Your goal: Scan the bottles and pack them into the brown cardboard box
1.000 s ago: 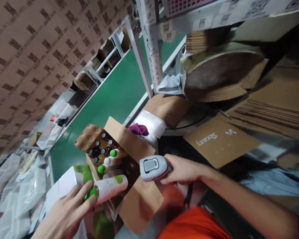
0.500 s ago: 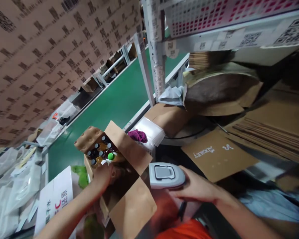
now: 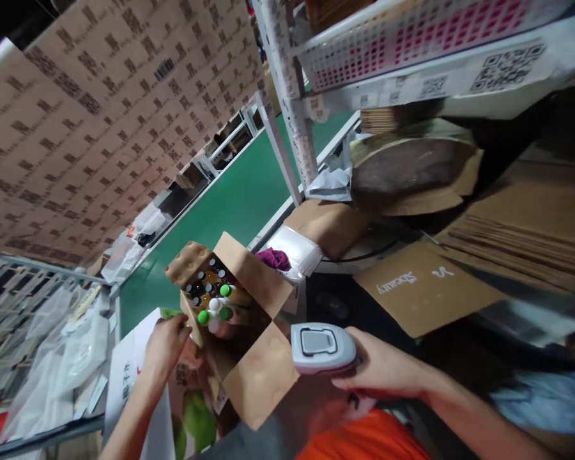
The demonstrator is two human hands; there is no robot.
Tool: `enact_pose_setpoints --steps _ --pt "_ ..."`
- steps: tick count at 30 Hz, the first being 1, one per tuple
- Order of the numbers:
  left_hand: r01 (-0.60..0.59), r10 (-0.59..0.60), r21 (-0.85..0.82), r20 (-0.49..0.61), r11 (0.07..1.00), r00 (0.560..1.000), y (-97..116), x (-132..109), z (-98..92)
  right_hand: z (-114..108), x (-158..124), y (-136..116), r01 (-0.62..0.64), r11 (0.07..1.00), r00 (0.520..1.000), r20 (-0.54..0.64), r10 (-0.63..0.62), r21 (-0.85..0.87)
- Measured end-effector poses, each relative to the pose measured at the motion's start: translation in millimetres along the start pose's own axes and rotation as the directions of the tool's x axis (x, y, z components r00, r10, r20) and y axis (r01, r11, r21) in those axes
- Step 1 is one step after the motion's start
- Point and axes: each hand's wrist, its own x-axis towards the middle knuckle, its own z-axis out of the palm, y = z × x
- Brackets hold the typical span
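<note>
right hand [image 3: 383,369] grips scanner [image 3: 322,347] | left hand [image 3: 165,342] loose, touching box [image 3: 249,332] edge

green conveyor belt [image 3: 230,198]; flat cardboard sheet [image 3: 424,287] | purple cloth [image 3: 274,259]; plastic bags [image 3: 71,345]

We cannot read the bottles [image 3: 214,300] in the box [image 3: 249,332]; our left hand's [image 3: 165,345] fingertips seem hidden behind its flap
</note>
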Motion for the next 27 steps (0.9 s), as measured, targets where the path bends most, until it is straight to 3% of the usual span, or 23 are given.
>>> enact_pose_setpoints --steps 2,4,7,9,10,12,19,23,27 --pt "0.118 -0.184 -0.309 -0.192 0.944 0.964 -39 -32 -12.1 11 3 -3 0.021 0.997 0.996 0.091 -0.014 -0.076" --pt "0.141 -0.376 -0.591 -0.294 0.794 0.879 -67 -65 -18.9 25 10 -8 0.042 0.986 0.988 0.155 -0.016 -0.164" --pt "-0.072 -0.467 -0.761 -0.467 0.645 0.751 -78 -103 -19.1 52 19 -19 0.135 0.956 0.981 0.171 -0.092 -0.26" --pt "-0.257 -0.445 -0.735 -0.61 0.628 0.656 -68 -118 -16.1 70 22 -27 0.231 0.921 0.968 0.173 -0.184 -0.313" --pt "-0.313 -0.422 -0.71 -0.653 0.631 0.629 -60 -122 -14.9 78 21 -29 0.279 0.9 0.957 0.178 -0.23 -0.336" --pt "-0.332 -0.404 -0.703 -0.661 0.629 0.632 -45 -128 -13.9 91 18 -33 0.35 0.857 0.936 0.172 -0.306 -0.379" --pt "-0.095 -0.534 -0.815 -0.457 0.571 0.712 -8 -125 -14.4 103 1 -19 0.358 0.773 0.933 0.178 -0.312 -0.523" --pt "-0.076 -0.52 -0.818 -0.432 0.571 0.737 17 -104 -15.9 95 -2 -7 0.299 0.768 0.953 0.142 -0.266 -0.567" --pt "-0.144 -0.426 -0.802 -0.449 0.58 0.786 51 -65 -14.6 81 -2 -3 0.289 0.806 0.956 0.118 -0.268 -0.517"
